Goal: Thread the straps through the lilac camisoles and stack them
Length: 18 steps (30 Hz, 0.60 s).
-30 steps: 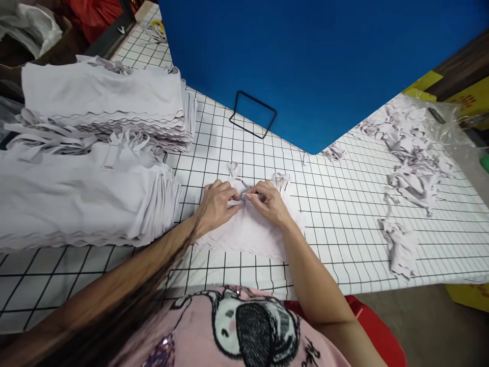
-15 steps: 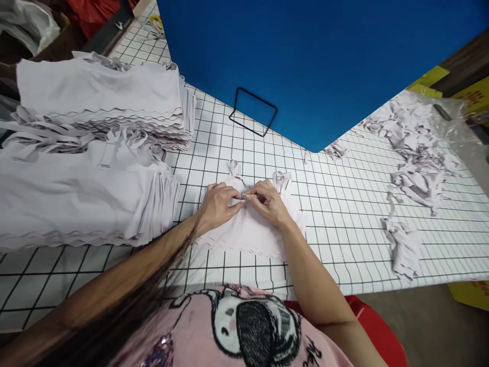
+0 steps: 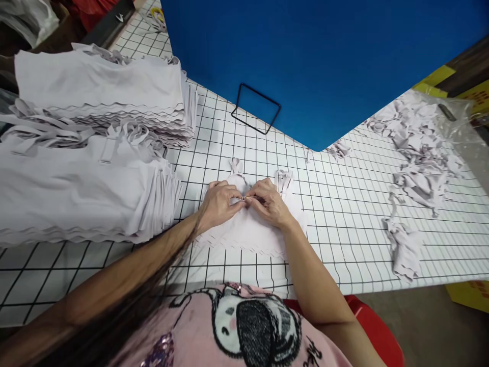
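A pale pinkish-white strappy top (image 3: 244,234) with a wavy hem lies flat in front of me, its two strap loops at the far edge. Over its upper middle, my left hand (image 3: 220,204) is closed in a pinch at a small pale piece of the top. Fingertip to fingertip with it, my right hand (image 3: 268,203) pinches the same spot from the other side. Something tiny, perhaps a strap fitting, shows between the fingertips; its exact kind I cannot make out.
Two thick stacks of similar tops (image 3: 76,188) fill the left of the grid-patterned table (image 3: 340,224). A large blue board (image 3: 305,76) juts over the far side, beside a black wire frame (image 3: 255,108). Crumpled pale pieces (image 3: 416,137) lie along the right.
Both hands stay over the top's middle. Their fingertips have drawn slightly closer around the small piece. The view has shifted a little.
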Tool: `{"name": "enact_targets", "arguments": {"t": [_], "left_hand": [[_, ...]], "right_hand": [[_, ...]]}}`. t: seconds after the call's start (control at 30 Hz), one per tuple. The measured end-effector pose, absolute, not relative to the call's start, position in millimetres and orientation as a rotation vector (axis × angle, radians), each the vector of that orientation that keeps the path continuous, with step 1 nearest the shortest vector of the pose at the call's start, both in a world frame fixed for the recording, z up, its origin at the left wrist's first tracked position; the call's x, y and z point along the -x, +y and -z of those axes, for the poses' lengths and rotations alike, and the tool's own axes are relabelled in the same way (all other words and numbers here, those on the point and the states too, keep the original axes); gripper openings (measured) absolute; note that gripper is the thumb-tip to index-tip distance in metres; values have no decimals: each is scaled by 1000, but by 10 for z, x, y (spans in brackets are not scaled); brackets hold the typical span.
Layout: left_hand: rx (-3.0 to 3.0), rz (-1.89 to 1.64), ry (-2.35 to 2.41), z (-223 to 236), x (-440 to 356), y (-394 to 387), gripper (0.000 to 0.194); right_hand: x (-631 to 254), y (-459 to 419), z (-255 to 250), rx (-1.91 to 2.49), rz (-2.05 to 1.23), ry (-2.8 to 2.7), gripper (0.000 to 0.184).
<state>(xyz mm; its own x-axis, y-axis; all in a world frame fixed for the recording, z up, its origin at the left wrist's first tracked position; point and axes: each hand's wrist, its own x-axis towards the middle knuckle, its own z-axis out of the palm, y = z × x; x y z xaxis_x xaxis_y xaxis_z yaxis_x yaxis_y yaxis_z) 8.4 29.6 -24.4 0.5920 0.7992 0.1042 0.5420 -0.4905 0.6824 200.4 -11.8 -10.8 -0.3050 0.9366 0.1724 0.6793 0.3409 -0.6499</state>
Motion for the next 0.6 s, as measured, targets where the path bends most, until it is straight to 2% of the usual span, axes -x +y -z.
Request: {"name": "enact_targets", "arguments": {"t": [0.33, 0.47, 0.6], "left_hand": [[-2251, -509, 1026, 256, -74, 293, 27], [-2253, -505, 998, 243, -86, 301, 31], [-2257, -494, 982, 218, -72, 304, 29]], "right_hand": [[-2052, -104, 13, 1434, -351, -2450, 20], [-2080, -76, -87, 1370, -377, -2623, 27], [-2141, 63, -227, 1300, -403, -2708, 26]]}}
